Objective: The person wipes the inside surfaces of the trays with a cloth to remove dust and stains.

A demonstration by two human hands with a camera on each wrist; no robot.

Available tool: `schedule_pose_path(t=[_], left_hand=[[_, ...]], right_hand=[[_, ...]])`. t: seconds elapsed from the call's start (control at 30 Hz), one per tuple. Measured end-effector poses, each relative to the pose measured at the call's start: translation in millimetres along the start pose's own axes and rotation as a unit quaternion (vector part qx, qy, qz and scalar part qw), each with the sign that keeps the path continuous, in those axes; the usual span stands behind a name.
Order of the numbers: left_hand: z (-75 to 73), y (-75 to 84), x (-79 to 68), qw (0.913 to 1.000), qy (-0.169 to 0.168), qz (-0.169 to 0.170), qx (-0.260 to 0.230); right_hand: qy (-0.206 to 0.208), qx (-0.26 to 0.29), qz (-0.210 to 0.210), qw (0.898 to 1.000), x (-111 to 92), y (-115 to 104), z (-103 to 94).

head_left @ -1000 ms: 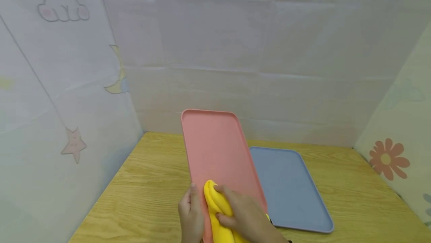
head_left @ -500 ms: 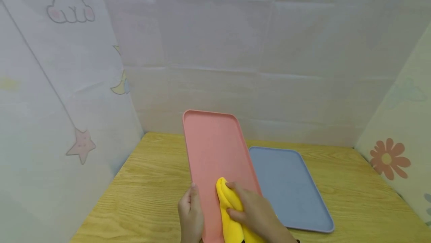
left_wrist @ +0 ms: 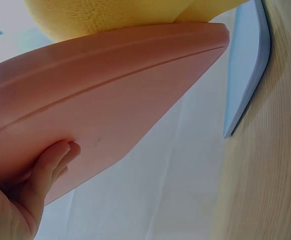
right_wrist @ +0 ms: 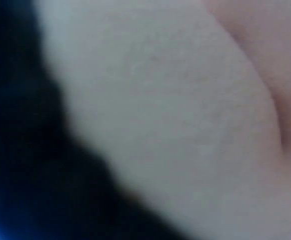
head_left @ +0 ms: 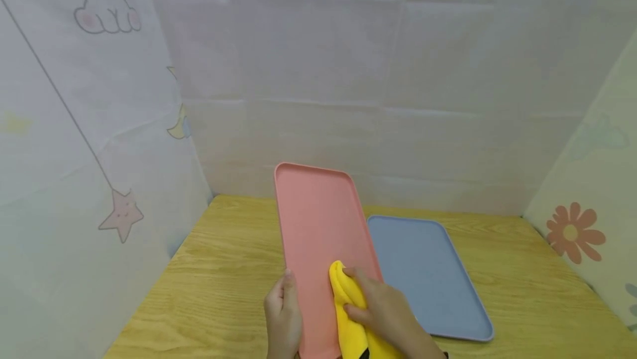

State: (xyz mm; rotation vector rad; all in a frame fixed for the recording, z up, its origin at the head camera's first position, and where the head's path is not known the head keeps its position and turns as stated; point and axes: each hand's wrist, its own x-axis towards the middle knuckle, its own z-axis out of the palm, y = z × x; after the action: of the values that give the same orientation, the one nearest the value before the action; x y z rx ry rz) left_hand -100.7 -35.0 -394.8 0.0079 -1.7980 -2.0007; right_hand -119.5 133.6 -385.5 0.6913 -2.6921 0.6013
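A pink tray (head_left: 323,226) is held tilted up over the table, its inner face toward me in the head view. My left hand (head_left: 284,315) grips its left edge, thumb on the front; the left wrist view shows that hand's fingers (left_wrist: 50,160) against the underside. Bunched in my right hand (head_left: 383,306) is a yellow cloth (head_left: 350,315), pressed on the tray's lower right part. From below, the cloth (left_wrist: 120,17) shows above the tray's rim (left_wrist: 110,45). The right wrist view is filled by blurred skin and a dark area.
A blue tray (head_left: 428,276) lies flat on the wooden table (head_left: 214,292), right of the pink one and partly behind it. A pale wall sheet (head_left: 318,71) stands at the table's back, with printed sheets at both sides.
My right hand has slid the yellow cloth to the right across the pink tray. The tray has shifted slightly, and the left hand keeps its grip.
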Motion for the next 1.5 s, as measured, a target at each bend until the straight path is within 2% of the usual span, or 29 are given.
schedule_pose_path(t=[0.23,0.57,0.97,1.13,1.5], left_hand=[[0.5,0.5,0.7,0.9987,0.012,0.047,0.015],[-0.9,0.8,0.1,0.9968,0.028,0.067,0.032],[-3.8,3.5,2.1,0.9975,0.020,0.052,0.043],[-4.6,5.7,1.9,0.9979,0.020,0.044,0.043],[-5.2,5.9,3.1,0.9973,0.012,0.050,0.052]], right_hand=[[-0.028,0.011,0.028,0.999,2.5,3.7,-0.6],[-0.052,0.027,0.086,0.995,3.0,12.9,2.4],[-0.034,0.013,0.122,0.992,3.9,28.0,4.3],[-0.041,0.019,0.133,0.990,2.3,35.3,6.7],[-0.050,-0.011,0.157,0.986,2.2,46.6,8.4]])
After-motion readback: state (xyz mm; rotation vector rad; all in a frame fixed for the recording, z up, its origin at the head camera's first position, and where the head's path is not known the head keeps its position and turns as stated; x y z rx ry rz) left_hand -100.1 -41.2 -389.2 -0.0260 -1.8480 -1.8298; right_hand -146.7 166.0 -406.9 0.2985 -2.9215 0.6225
